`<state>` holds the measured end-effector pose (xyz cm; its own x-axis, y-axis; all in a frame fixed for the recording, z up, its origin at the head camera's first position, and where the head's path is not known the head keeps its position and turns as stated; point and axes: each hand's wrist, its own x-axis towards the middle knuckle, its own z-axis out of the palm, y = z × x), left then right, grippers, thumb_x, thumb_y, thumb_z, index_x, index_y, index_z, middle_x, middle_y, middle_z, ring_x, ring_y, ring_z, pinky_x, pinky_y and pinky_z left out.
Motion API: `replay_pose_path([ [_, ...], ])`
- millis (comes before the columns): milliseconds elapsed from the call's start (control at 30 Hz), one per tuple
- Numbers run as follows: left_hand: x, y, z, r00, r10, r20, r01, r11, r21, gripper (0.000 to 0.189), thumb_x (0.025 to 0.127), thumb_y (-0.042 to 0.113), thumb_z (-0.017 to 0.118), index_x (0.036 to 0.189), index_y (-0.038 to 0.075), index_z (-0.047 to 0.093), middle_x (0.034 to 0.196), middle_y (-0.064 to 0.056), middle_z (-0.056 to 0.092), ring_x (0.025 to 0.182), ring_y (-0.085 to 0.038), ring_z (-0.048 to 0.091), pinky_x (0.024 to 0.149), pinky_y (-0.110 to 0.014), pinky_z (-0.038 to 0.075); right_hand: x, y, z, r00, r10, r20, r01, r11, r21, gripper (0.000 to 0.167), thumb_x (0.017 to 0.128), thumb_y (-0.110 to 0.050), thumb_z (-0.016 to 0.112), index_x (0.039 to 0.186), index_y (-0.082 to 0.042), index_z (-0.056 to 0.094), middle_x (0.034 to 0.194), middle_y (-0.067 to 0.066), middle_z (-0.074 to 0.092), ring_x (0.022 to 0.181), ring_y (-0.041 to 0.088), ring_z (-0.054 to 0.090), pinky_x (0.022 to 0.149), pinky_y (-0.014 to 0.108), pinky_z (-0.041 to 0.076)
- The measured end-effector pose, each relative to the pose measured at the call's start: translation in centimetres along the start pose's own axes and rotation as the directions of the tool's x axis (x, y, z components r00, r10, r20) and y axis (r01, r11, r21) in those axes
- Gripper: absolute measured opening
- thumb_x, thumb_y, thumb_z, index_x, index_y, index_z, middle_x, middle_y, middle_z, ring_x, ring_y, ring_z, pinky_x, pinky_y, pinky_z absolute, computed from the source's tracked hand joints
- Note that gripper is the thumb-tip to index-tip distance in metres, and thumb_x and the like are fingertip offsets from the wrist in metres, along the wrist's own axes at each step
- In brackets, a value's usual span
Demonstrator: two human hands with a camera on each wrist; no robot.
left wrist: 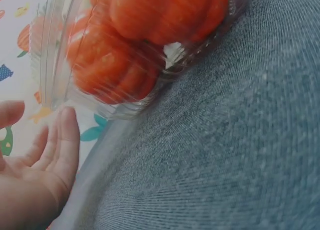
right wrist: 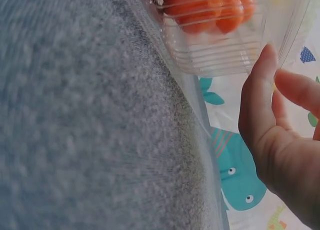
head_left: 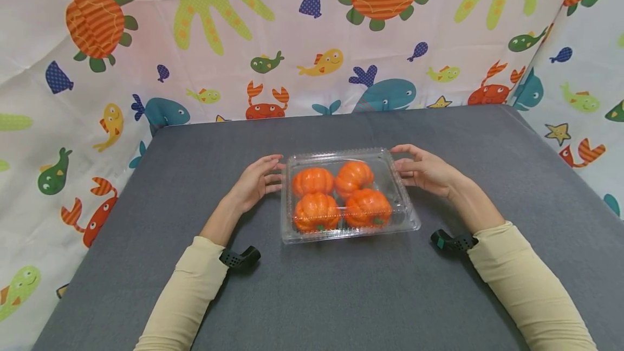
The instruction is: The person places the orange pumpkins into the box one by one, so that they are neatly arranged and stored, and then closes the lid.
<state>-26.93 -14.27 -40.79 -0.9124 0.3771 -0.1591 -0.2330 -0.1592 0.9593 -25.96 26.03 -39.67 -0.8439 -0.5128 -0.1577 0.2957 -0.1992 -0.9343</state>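
A clear plastic clamshell box [head_left: 402,207] with its lid down lies in the middle of the grey table. Several small orange pumpkins [head_left: 314,182] sit inside it, some showing green stems. At the box's left side is my left hand [head_left: 255,180], fingers loosely extended, tips right at the rim. The left wrist view has this hand [left wrist: 47,175] with fingers spread beside the box wall. On the opposite side, my right hand [head_left: 429,171] reaches its fingertips to the rim. Seen from the right wrist, that hand [right wrist: 285,135] has a fingertip against the clear edge, fingers mostly straight.
The grey cloth-covered table [head_left: 341,297] extends around the box. Behind and at both sides hangs a white curtain [head_left: 292,31] printed with sea animals. A black wrist strap [head_left: 240,258] is on the left arm and another strap [head_left: 453,241] on the right.
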Motion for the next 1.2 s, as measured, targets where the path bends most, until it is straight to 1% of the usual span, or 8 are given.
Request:
replay_pose_path([
  [100, 0.0, 0.0, 0.0, 0.999, -0.043, -0.006, 0.043, 0.997, 0.065, 0.044, 0.102, 0.026, 0.044, 0.136, -0.002, 0.038, 0.106, -0.006, 0.055, 0.083, -0.013, 0.06, 0.073, -0.028, 0.053, 0.0, -0.1, 0.1, 0.999, -0.007, -0.047, 0.007, 1.0, -0.008, 0.023, 0.1, 0.003, 0.04, 0.118, -0.011, 0.04, 0.094, 0.006, 0.063, 0.084, 0.016, 0.062, 0.077, 0.033, 0.052],
  [200, -0.1, -0.1, 0.0, 0.998, -0.063, -0.002, 0.063, 0.992, 0.109, 0.044, 0.102, 0.031, 0.046, 0.133, 0.0, 0.042, 0.103, -0.006, 0.057, 0.08, -0.013, 0.06, 0.071, -0.028, 0.053, 0.2, -0.2, 0.1, 0.995, -0.011, -0.094, 0.009, 1.0, -0.026, 0.021, 0.1, 0.003, 0.042, 0.116, -0.01, 0.04, 0.091, 0.004, 0.062, 0.082, 0.015, 0.061, 0.075, 0.031, 0.052],
  [467, -0.3, -0.1, -0.2, 0.991, -0.13, 0.035, 0.12, 0.971, 0.205, 0.055, 0.101, 0.039, 0.043, 0.141, 0.003, 0.035, 0.108, -0.007, 0.055, 0.081, -0.014, 0.059, 0.066, -0.026, 0.051, 1.3, -0.6, -0.1, 0.986, -0.016, -0.163, 0.014, 1.0, -0.014, 0.019, 0.099, 0.003, 0.044, 0.115, -0.006, 0.038, 0.089, 0.004, 0.061, 0.081, 0.015, 0.061, 0.074, 0.03, 0.051],
  [633, -0.4, 0.0, -0.3, 0.985, -0.146, 0.095, 0.121, 0.966, 0.229, 0.046, 0.101, 0.032, 0.041, 0.136, 0.003, 0.035, 0.099, -0.005, 0.056, 0.077, -0.015, 0.059, 0.064, -0.027, 0.05, 2.0, -1.0, -0.2, 0.983, -0.015, -0.183, 0.01, 1.0, -0.03, 0.017, 0.099, 0.003, 0.043, 0.113, -0.006, 0.039, 0.088, 0.004, 0.058, 0.078, 0.015, 0.059, 0.074, 0.029, 0.05],
  [767, -0.5, 0.1, -0.2, 0.978, -0.131, 0.163, 0.087, 0.965, 0.249, 0.035, 0.099, 0.028, 0.041, 0.123, 0.003, 0.041, 0.088, -0.003, 0.057, 0.071, -0.015, 0.061, 0.062, -0.027, 0.05, 2.5, -1.4, -0.4, 0.978, -0.02, -0.209, 0.011, 0.999, -0.047, 0.016, 0.099, 0.002, 0.044, 0.111, -0.007, 0.041, 0.089, 0.004, 0.056, 0.078, 0.014, 0.058, 0.075, 0.028, 0.049],
  [867, -0.5, 0.2, -0.2, 0.969, -0.148, 0.196, 0.093, 0.96, 0.265, 0.027, 0.099, 0.027, 0.042, 0.114, 0.004, 0.044, 0.084, -0.003, 0.058, 0.07, -0.016, 0.062, 0.06, -0.027, 0.05, 2.8, -1.6, -0.6, 0.973, -0.019, -0.231, 0.007, 0.999, -0.05, 0.015, 0.099, 0.001, 0.045, 0.111, -0.007, 0.041, 0.089, 0.003, 0.056, 0.078, 0.014, 0.057, 0.075, 0.027, 0.048],
  [1067, -0.8, 0.5, -0.3, 0.949, -0.217, 0.229, 0.141, 0.941, 0.309, 0.02, 0.098, 0.023, 0.045, 0.107, 0.005, 0.047, 0.082, -0.006, 0.064, 0.075, -0.019, 0.064, 0.062, -0.028, 0.05, 3.6, -1.8, -0.7, 0.965, -0.039, -0.259, 0.023, 0.998, -0.063, 0.016, 0.099, 0.002, 0.045, 0.11, -0.007, 0.039, 0.087, 0.003, 0.055, 0.077, 0.013, 0.057, 0.073, 0.026, 0.048],
  [1200, -1.0, 0.7, -0.1, 0.949, -0.21, 0.234, 0.139, 0.947, 0.29, 0.02, 0.097, 0.02, 0.047, 0.111, 0.005, 0.044, 0.086, -0.007, 0.068, 0.078, -0.019, 0.066, 0.064, -0.028, 0.051, 4.4, -1.8, -0.6, 0.955, -0.084, -0.283, 0.051, 0.991, -0.122, 0.017, 0.098, 0.002, 0.046, 0.109, -0.008, 0.039, 0.089, 0.003, 0.054, 0.077, 0.013, 0.056, 0.073, 0.025, 0.047],
])
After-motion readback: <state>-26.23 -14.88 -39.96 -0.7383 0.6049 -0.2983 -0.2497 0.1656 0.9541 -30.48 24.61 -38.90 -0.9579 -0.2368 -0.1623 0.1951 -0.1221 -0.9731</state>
